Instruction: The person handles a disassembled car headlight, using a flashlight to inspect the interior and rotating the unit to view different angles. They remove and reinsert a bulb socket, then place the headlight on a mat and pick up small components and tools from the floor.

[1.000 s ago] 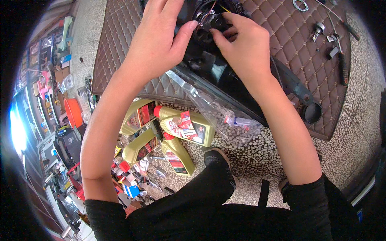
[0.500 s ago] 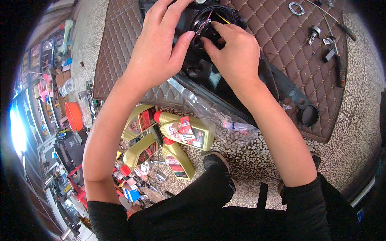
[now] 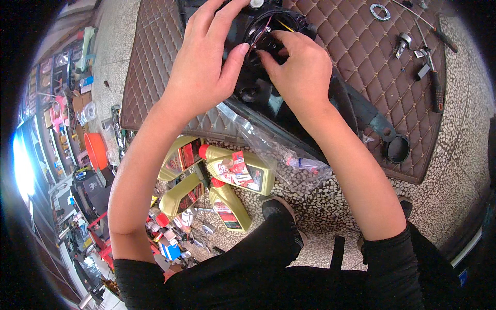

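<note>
A black headlight housing [image 3: 289, 111] lies at the top middle, its round rear opening [image 3: 301, 21] facing up with thin wires inside. My left hand [image 3: 206, 62] rests along the left of that opening, fingers stretched over the housing and thumb apart at the rim; its fingertips run out at the upper edge. At the opening, thumb and forefinger of my right hand [image 3: 301, 67] are bent toward each other in a pinch. What sits between them is hidden by the hand and the dark interior. A yellow wire [image 3: 285, 26] shows just above my right forefinger.
Under the housing spreads a brown quilted mat [image 3: 361, 46]. To the right lie a metal ring [image 3: 380, 12], a bulb [image 3: 403, 43], a screwdriver [image 3: 438, 93] and a round black cap [image 3: 397, 149]. Gold bottles [image 3: 230, 209] and clear plastic wrap [image 3: 279, 150] are nearer me.
The housing has shifted very slightly. Both hands keep nearly the same places, my right fingers still in the round opening.
</note>
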`<state>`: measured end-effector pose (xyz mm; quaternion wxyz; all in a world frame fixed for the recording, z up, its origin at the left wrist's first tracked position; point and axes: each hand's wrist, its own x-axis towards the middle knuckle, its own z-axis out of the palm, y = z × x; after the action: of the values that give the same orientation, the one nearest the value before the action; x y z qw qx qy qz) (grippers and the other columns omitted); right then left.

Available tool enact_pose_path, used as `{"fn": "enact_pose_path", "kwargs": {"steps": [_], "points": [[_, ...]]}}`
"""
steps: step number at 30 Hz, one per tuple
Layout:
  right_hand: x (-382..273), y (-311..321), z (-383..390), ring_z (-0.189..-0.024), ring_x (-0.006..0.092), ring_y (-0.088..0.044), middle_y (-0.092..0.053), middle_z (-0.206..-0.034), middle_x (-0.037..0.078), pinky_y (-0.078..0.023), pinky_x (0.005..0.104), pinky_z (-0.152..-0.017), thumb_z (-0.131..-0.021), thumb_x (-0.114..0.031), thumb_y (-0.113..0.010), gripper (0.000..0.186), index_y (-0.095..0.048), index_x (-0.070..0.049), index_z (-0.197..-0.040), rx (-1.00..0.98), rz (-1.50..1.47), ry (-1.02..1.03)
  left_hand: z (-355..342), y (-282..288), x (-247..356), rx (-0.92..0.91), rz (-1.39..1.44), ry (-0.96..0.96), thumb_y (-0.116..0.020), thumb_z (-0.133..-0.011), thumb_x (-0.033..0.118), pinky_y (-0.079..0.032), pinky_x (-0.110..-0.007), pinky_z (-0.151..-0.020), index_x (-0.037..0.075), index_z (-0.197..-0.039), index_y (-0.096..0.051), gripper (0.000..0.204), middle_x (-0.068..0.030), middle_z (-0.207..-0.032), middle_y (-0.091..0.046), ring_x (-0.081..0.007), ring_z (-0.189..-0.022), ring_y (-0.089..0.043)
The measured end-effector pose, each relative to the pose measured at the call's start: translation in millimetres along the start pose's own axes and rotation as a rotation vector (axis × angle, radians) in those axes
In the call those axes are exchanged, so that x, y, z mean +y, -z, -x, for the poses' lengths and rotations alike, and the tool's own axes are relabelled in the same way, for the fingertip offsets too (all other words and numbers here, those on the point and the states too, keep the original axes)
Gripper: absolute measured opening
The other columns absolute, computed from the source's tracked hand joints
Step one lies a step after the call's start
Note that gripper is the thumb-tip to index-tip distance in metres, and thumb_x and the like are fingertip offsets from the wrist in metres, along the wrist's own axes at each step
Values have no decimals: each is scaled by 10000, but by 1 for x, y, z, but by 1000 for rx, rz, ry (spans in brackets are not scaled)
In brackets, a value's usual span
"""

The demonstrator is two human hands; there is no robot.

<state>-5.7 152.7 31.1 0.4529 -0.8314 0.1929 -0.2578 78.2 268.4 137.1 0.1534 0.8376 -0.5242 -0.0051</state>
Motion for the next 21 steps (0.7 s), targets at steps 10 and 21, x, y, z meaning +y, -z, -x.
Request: {"fn": "enact_pose_path", "kwargs": {"steps": [10, 21], "points": [[-1, -3, 3, -839, 322, -677, -682, -896, 137, -544, 424, -724, -713, -187, -767, 309, -710, -38, -978, 31, -1, 7, 0, 0, 0, 0, 9, -6, -581, -896, 90, -410, -386, -1019, 91, -1442, -399, 576, -153, -1478, -363, -324, -1285, -437], [3, -3, 2, -833, 321, -674, -681, -888, 132, -541, 423, -730, -699, -189, -778, 304, -720, -47, -961, 28, -47, -1, -2, 0, -1, 15, -73, -60, -576, -885, 80, -402, -379, -1015, 88, -1442, -398, 585, -163, -1475, -365, -328, -1251, -449]]}}
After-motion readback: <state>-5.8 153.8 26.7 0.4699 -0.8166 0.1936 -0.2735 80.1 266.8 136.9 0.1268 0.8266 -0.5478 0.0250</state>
